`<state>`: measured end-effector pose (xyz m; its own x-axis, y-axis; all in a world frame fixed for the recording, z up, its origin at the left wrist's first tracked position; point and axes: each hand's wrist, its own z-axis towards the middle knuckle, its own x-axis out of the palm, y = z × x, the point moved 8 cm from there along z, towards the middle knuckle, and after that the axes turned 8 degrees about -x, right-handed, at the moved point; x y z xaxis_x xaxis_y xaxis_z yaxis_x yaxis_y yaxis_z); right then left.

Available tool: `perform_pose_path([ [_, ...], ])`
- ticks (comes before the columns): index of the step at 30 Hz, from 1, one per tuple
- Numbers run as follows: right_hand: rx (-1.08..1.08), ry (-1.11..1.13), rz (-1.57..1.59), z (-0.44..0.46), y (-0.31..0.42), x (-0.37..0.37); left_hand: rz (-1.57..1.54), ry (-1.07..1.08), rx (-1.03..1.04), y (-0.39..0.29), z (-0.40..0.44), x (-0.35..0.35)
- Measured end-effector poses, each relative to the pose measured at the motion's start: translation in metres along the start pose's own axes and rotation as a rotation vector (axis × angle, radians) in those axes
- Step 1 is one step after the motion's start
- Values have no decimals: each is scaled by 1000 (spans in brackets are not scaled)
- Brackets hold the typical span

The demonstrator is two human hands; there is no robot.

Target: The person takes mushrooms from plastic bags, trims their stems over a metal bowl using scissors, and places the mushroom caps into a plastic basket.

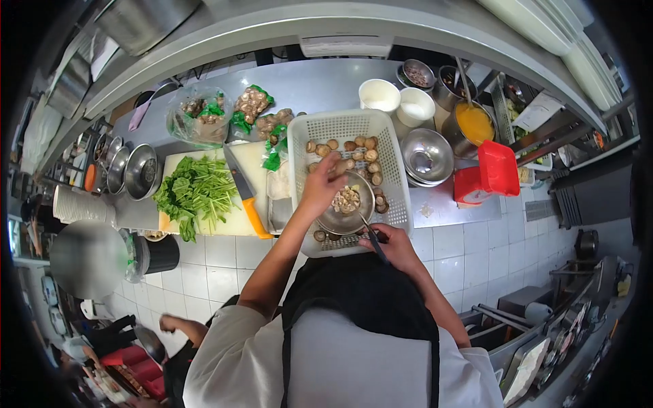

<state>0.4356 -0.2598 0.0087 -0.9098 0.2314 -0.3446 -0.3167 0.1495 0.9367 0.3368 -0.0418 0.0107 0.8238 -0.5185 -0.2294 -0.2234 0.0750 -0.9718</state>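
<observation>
A white perforated basket (402, 224) sits in front of me with whole brown mushrooms (371, 156) scattered inside. Among them rests a metal bowl (328, 222) holding small pale cut pieces (347, 199), perhaps mushroom stems. My left hand (325, 181) is over the basket at the bowl's upper left edge, its fingers apart and close to several mushrooms. In my right hand (394, 248), at the basket's near right corner, is a small knife (375, 245) with a dark handle. Its blade points toward the bowl's near rim.
Left of the basket, leafy greens (197, 190) and a large orange-handled knife (249, 197) lie on a cutting board (255, 160). Bagged mushrooms (253, 103) are behind. On the right stand metal bowls (427, 155), white tubs (379, 95), a yellow-filled pot (474, 124) and a red container (476, 183).
</observation>
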Motion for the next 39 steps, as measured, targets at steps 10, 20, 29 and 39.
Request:
perform_pose_path([
  [10, 85, 29, 7, -11, 5, -5, 814, -525, 42, -9, 97, -121],
  [20, 108, -69, 118, -19, -8, -7, 1505, -193, 179, 106, 167, -116],
  [29, 96, -45, 55, -18, -6, -8, 1198, -444, 116, 114, 176, -133],
  [39, -80, -62, -144, -2, 15, -6, 120, -453, -54, 13, 34, -148],
])
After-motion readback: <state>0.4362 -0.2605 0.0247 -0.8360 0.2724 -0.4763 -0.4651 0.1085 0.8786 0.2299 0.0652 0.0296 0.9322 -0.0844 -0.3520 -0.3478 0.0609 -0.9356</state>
